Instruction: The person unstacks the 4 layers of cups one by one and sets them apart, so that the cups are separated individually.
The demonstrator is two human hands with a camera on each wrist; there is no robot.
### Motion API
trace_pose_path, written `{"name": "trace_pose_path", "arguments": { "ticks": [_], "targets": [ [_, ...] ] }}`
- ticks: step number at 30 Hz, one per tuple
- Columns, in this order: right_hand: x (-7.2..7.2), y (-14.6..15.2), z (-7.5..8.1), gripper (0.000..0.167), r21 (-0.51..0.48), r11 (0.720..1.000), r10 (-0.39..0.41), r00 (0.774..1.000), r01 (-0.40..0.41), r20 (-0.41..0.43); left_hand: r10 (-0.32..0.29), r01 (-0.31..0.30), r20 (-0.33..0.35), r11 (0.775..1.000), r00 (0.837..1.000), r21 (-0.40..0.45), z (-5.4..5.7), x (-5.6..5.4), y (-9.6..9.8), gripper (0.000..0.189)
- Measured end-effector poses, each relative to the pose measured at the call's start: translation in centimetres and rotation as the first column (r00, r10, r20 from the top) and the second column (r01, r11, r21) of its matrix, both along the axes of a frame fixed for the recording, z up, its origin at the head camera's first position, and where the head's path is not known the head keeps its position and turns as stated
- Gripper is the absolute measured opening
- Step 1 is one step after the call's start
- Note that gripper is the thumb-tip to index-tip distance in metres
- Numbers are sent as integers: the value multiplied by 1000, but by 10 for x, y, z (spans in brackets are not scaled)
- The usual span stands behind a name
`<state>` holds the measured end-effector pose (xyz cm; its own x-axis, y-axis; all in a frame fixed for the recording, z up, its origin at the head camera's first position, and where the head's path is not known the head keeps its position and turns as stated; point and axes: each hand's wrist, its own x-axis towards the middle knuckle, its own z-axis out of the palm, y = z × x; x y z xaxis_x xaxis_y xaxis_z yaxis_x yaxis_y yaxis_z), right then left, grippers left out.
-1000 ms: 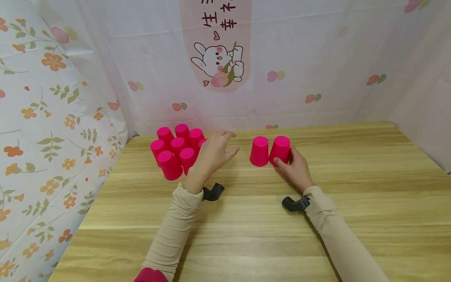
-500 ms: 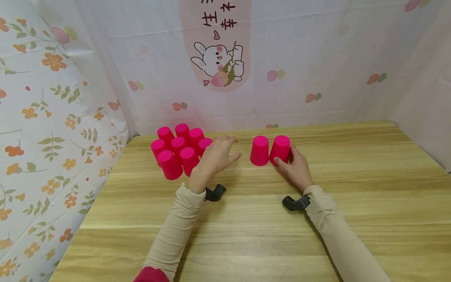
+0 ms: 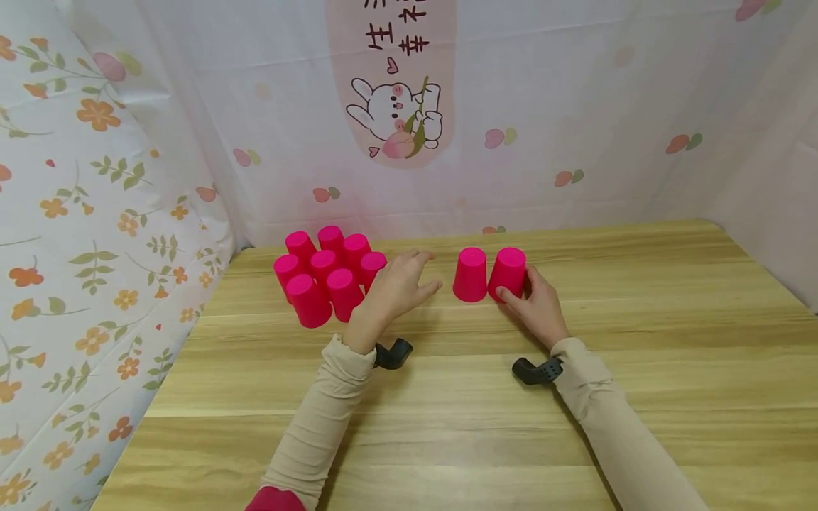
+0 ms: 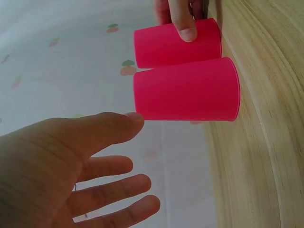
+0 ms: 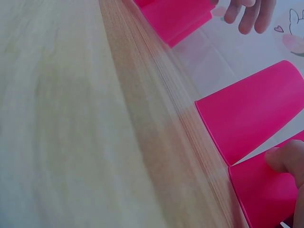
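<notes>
Two pink cups stand upside down side by side at the table's middle back. My right hand point(image 3: 540, 305) grips the right-hand cup point(image 3: 509, 272), its thumb on the front and its fingers round the far side. The left-hand cup point(image 3: 471, 275) stands beside it; in the right wrist view the two rims touch at the base. My left hand point(image 3: 399, 287) is in the air, fingers spread and loosely bent, holding nothing. It lies between that left-hand cup and a cluster of several pink cups point(image 3: 309, 301), and hides part of the cluster's nearest cup point(image 3: 372, 264).
The wooden table point(image 3: 447, 426) reaches back to a white printed curtain point(image 3: 575, 92). A floral cloth point(image 3: 96, 213) hangs along the left side. Each wrist wears a black camera mount, the left one point(image 3: 394, 353) just above the tabletop.
My left hand has moved a little to the right, away from the cluster, uncovering more of its right-most cup. My right hand and both middle cups have stayed in place.
</notes>
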<state>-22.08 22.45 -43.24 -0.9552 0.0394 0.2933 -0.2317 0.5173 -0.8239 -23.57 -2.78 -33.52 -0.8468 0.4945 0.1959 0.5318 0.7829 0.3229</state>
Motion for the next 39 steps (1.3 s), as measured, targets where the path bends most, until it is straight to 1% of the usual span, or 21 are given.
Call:
{"name": "trace_pose_path", "arguments": {
  "ticks": [4, 9, 14, 18, 25, 27, 33, 37, 39],
  "targets": [
    [0, 0, 0, 49, 10, 1000, -1, 1000, 1, 0, 4, -4, 7, 1000, 1000, 11, 0, 0, 1, 50],
    [0, -2, -1, 49, 16, 1000, -8, 1000, 8, -8, -2, 1, 31, 998, 1000, 60, -3, 1, 5, 54],
    [-1, -3, -3, 51, 9, 1000, 4, 1000, -4, -1, 1, -9, 78, 995, 997, 99, -8, 0, 12, 59],
    [-1, -2, -2, 51, 4, 1000, -9, 1000, 9, 6, -5, -8, 113, 994, 994, 107, -10, -3, 19, 65],
    [1, -1, 0, 51, 5, 1000, 1, 1000, -1, 6, -1, -10, 99, 994, 995, 113, -6, -8, 37, 65],
    [0, -1, 0, 52, 3, 1000, 3, 1000, -3, 8, -2, -11, 110, 993, 994, 115, -6, -8, 41, 65],
    [0, 0, -2, 51, 15, 1000, -9, 1000, 8, 7, 38, -59, 153, 989, 987, 138, -9, -7, 53, 64],
    [0, -1, -1, 51, 13, 1000, -11, 1000, 11, 4, 68, -90, 173, 988, 983, 123, -8, -8, 57, 68],
    [0, -1, 0, 52, 13, 1000, -11, 1000, 11, 6, 73, -93, 178, 990, 981, 110, -8, -9, 59, 69]
  ]
}}
